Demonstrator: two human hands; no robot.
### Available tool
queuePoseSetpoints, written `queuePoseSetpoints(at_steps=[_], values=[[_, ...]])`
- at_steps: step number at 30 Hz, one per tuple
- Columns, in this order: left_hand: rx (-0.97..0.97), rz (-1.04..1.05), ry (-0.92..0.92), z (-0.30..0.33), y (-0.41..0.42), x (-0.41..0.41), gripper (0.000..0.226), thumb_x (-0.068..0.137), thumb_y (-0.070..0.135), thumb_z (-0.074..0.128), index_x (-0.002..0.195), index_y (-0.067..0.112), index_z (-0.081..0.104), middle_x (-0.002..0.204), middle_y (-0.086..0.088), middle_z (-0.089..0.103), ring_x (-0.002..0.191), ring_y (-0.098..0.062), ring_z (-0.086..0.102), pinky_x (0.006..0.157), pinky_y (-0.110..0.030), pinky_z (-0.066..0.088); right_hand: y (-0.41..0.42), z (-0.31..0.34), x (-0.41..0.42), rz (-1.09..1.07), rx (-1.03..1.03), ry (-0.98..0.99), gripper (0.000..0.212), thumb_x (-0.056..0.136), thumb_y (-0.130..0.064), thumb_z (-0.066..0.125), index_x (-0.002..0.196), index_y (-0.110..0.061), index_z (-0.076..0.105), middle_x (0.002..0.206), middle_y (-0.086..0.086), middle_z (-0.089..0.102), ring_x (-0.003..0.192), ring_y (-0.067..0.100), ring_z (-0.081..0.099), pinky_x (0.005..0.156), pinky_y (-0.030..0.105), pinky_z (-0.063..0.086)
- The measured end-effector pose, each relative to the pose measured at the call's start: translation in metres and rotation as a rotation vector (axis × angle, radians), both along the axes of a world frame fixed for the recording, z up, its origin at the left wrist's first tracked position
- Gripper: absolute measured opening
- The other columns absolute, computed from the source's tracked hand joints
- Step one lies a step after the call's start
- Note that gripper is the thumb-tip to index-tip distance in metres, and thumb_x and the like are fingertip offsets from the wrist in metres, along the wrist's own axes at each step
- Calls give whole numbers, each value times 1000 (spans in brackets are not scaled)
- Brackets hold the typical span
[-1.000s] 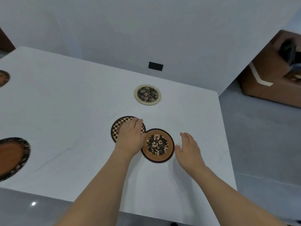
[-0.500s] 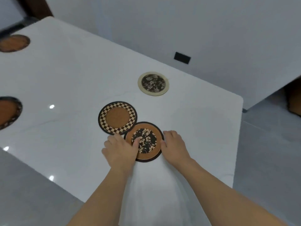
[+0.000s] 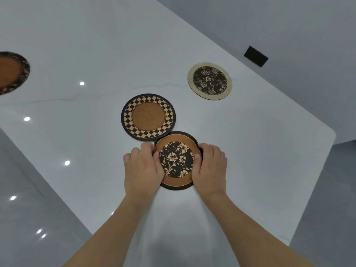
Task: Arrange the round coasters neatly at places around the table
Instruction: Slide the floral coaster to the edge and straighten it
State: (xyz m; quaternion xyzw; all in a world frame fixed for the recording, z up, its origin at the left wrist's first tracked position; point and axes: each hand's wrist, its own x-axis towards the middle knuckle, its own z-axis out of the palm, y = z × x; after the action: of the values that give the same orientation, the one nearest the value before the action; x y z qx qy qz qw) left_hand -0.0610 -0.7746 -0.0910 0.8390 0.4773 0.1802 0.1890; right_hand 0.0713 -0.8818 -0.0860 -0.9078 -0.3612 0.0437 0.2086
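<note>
A brown round coaster with a black floral centre (image 3: 176, 159) lies near the front of the white table (image 3: 96, 54). My left hand (image 3: 143, 170) grips its left edge and my right hand (image 3: 211, 168) grips its right edge, thumbs resting on top. Its far rim touches or slightly overlaps a checker-rimmed coaster (image 3: 148, 116) just behind it. A cream-rimmed coaster with a dark rose pattern (image 3: 210, 81) lies farther back on the right. A dark-rimmed brown coaster (image 3: 11, 73) sits at the left edge of the view, partly cut off.
The table's rounded corner (image 3: 330, 132) is at the right, with grey floor beyond it and along the left front edge. A small black rectangle (image 3: 255, 56) is set in the wall behind the table.
My left hand left the checkered coaster and moved onto the floral coaster's left edge. My right hand closed on its right edge. The view swung left and nearer.
</note>
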Motion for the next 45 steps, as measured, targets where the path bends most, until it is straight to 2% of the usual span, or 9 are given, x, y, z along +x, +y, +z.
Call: queuePoseSetpoints(at_steps=[4, 9, 17, 22, 26, 30, 35, 41, 45], values=[[-11, 15, 30, 3, -2, 2, 25, 94, 23, 46, 119, 19, 46, 80, -1, 58, 74, -23, 52, 80, -39, 39, -1, 0, 1, -13, 24, 49, 33, 92, -29, 40, 119, -17, 53, 106, 3, 58, 98, 20, 51, 90, 34, 39], [8, 21, 39, 2, -2, 3, 28, 97, 26, 43, 123, 20, 49, 86, -1, 63, 79, -22, 54, 84, -40, 40, -4, -5, 6, 18, 69, 71, 34, 92, -31, 37, 115, -17, 58, 93, -2, 62, 86, 19, 55, 83, 34, 37], [23, 21, -42, 3, -1, 1, 26, 96, 26, 44, 116, 21, 60, 90, -2, 67, 82, -22, 57, 86, -38, 37, -4, -10, 9, 30, 142, 56, 23, 93, -29, 40, 92, -18, 59, 83, -6, 60, 75, 15, 48, 76, 31, 30], [-61, 30, -153, 9, -5, -28, 23, 96, 23, 46, 115, 18, 58, 91, -4, 68, 87, -24, 58, 93, -42, 36, -11, -3, -12, 120, 119, 79, 23, 95, -30, 41, 94, -18, 60, 74, -8, 59, 69, 17, 50, 78, 32, 32], [-87, 76, -184, 8, -4, -82, 21, 96, 24, 47, 113, 19, 57, 90, -2, 68, 87, -24, 59, 94, -42, 36, -7, 1, -77, 125, 111, 131, 22, 97, -29, 36, 95, -18, 55, 72, -8, 56, 66, 17, 49, 75, 32, 30], [-72, 154, -152, 6, 3, -126, 13, 94, 25, 50, 103, 20, 57, 81, 5, 65, 81, -23, 60, 89, -40, 34, -3, 1, -116, 137, 43, 138, 26, 98, -31, 34, 99, -18, 57, 77, -6, 59, 72, 18, 52, 80, 35, 33], [-43, 33, -67, 1, 9, -147, 13, 91, 25, 55, 102, 18, 55, 79, 4, 57, 77, -23, 56, 87, -41, 34, -9, -2, -126, 230, 6, 52, 25, 97, -28, 34, 85, -20, 54, 66, -6, 55, 63, 19, 50, 75, 34, 33], [-189, -35, -179, 10, 23, -159, 13, 85, 17, 65, 95, 19, 57, 66, 9, 53, 66, -13, 51, 92, -44, 41, -6, -8, -124, 255, 62, 72, 27, 97, -31, 32, 77, -23, 49, 63, -9, 51, 65, 16, 48, 77, 32, 33], [-326, -30, -224, 19, 27, -164, 14, 83, 12, 67, 92, 20, 60, 66, 7, 55, 66, -9, 52, 93, -47, 43, -6, -8, -127, 236, 39, 22, 24, 95, -31, 35, 80, -20, 50, 76, -6, 50, 75, 18, 44, 80, 33, 30]])
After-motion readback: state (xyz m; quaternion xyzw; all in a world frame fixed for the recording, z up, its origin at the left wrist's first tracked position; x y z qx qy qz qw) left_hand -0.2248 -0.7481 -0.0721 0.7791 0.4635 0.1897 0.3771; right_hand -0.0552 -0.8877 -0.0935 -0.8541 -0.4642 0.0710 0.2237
